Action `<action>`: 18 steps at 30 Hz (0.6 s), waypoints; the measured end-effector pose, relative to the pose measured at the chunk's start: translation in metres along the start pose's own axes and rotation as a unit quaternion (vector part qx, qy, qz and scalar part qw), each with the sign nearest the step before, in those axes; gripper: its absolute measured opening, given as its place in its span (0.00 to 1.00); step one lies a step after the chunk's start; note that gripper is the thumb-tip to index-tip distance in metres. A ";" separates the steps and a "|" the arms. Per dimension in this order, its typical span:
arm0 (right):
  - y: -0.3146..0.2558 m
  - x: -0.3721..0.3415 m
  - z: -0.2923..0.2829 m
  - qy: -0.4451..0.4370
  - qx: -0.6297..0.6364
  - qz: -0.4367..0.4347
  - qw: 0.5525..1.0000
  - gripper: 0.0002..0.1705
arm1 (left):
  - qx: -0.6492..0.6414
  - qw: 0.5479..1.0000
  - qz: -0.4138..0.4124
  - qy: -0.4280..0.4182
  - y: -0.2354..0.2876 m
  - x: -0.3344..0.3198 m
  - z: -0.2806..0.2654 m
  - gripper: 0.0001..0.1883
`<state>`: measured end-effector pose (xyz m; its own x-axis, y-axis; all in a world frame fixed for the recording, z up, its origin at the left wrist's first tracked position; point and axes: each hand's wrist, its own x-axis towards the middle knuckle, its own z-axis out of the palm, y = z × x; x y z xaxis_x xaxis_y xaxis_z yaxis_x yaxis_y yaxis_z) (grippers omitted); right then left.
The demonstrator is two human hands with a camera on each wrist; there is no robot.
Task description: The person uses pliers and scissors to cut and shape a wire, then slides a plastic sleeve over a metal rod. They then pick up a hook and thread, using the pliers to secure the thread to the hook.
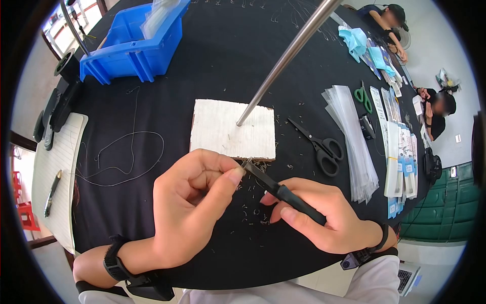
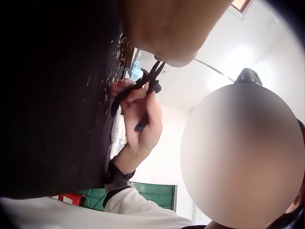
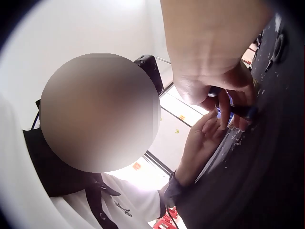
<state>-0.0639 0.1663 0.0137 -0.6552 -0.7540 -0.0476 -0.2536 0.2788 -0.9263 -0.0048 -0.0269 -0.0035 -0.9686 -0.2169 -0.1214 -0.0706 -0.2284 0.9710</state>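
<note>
My left hand [image 1: 185, 213] pinches a small metal piece [image 1: 246, 163] between thumb and forefinger, just in front of a white board [image 1: 217, 126]. The piece is too small to make out its kind. Black-handled pliers [image 1: 263, 178] lie in my right hand [image 1: 331, 218], fingers and thumb around the handles, and their tips meet the piece right at the left fingertips. In the left wrist view the pliers [image 2: 153, 74] show both handles, spread apart in the right hand [image 2: 143, 117]. Tiny wire clippings [image 1: 245, 213] are scattered on the black cloth below.
A metal rod [image 1: 283, 63] slants over the board. Black scissors [image 1: 324, 149] and clear plastic sleeves [image 1: 349, 142] lie to the right. Leftward are a loop of thin line [image 1: 163, 147], a notebook [image 1: 63, 157] with a pen [image 1: 52, 195], and a blue bin [image 1: 144, 63].
</note>
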 end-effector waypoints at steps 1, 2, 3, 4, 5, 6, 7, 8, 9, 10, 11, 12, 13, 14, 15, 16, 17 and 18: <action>0.001 -0.001 -0.001 0.003 -0.024 -0.012 1.000 0.10 | -0.012 1.000 -0.007 0.000 0.000 0.000 0.000 0.04; 0.001 -0.001 -0.002 0.006 -0.049 -0.023 0.999 0.10 | -0.024 1.000 -0.013 0.001 0.001 0.001 0.000 0.04; 0.001 -0.001 -0.001 0.007 -0.063 -0.025 0.998 0.10 | -0.024 1.000 -0.011 0.001 0.001 0.001 0.000 0.04; 0.000 -0.002 -0.001 0.009 -0.078 -0.026 0.997 0.10 | -0.024 1.000 -0.008 0.002 0.000 0.001 0.000 0.04; 0.000 -0.002 0.000 0.010 -0.092 -0.027 0.995 0.09 | -0.024 1.000 -0.006 0.003 0.000 0.001 0.000 0.04; 0.000 -0.002 0.000 0.015 -0.099 -0.036 0.994 0.09 | -0.021 1.000 -0.003 0.004 0.000 0.000 0.000 0.04; 0.001 -0.002 0.001 0.019 -0.105 -0.045 0.993 0.09 | -0.018 1.000 0.000 0.005 0.000 0.000 0.001 0.04; 0.002 -0.001 0.002 0.024 -0.111 -0.054 0.992 0.09 | -0.015 1.000 0.003 0.006 0.000 0.000 0.001 0.05; 0.001 -0.001 0.002 0.027 -0.116 -0.056 0.991 0.09 | -0.012 1.000 0.006 0.006 -0.001 0.000 0.001 0.04; 0.001 -0.001 0.003 0.030 -0.121 -0.058 0.990 0.08 | -0.009 1.000 0.009 0.005 -0.002 0.000 0.001 0.04; 0.000 -0.001 0.003 0.033 -0.126 -0.060 0.990 0.08 | -0.006 1.000 0.012 0.005 -0.002 0.001 0.001 0.04; 0.000 -0.001 0.003 0.029 -0.129 -0.059 0.989 0.08 | 0.000 1.000 0.008 0.003 -0.002 0.000 0.001 0.04; -0.001 -0.001 0.002 0.026 -0.132 -0.059 0.989 0.08 | 0.007 1.000 0.005 0.002 -0.001 0.000 0.001 0.04; -0.001 -0.002 0.002 0.022 -0.135 -0.059 0.989 0.08 | 0.013 1.000 0.001 0.001 0.000 0.000 0.001 0.04; -0.001 -0.002 0.002 0.019 -0.134 -0.058 0.989 0.08 | 0.025 1.000 0.004 0.001 -0.001 0.000 0.000 0.04; -0.001 -0.002 0.002 0.015 -0.133 -0.056 0.989 0.08 | 0.037 0.999 0.007 0.000 -0.001 0.000 0.000 0.04; -0.001 -0.002 0.002 0.012 -0.132 -0.055 0.990 0.08 | 0.048 0.999 0.009 -0.001 -0.001 -0.001 -0.001 0.04; -0.001 -0.002 0.000 0.001 -0.114 -0.040 0.993 0.08 | 0.034 0.999 0.006 -0.002 -0.001 0.000 0.000 0.04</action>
<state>-0.0623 0.1674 0.0151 -0.6287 -0.7773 0.0236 -0.4593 0.3466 -0.8179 -0.0044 -0.0269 -0.0040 -0.9706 -0.2149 -0.1087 -0.0745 -0.1612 0.9841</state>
